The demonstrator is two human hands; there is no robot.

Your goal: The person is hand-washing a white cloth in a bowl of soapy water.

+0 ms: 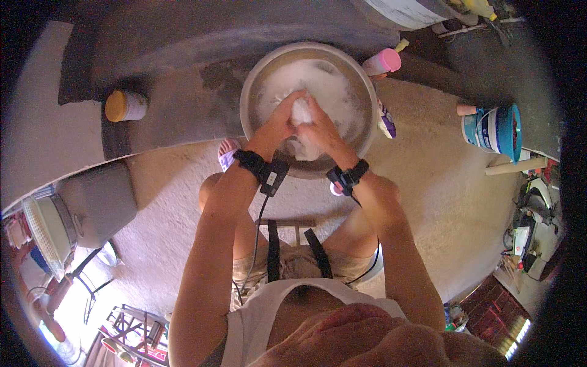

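Observation:
A wide metal basin (247, 107) stands before me, with white suds (275, 82) over the water in it. Inside its rim, both my hands close from either side around a bunched white cloth (301, 112). My left hand (280, 124) presses against its left side, and my right hand (322, 129) grips from the right, the fingertips nearly meeting at the far end. More of what looks like the same wet cloth hangs below the hands toward the near side of the basin. Suds and the cloth partly hide my fingers.
A yellow-lidded jar (126, 106) sits on the dark ledge at left. Just right of the basin are a pink-lidded container (384, 62) and a purple-and-white packet (386, 121). Farther right stands a blue-and-white bucket (491, 129). A grey box (101, 196) is at left.

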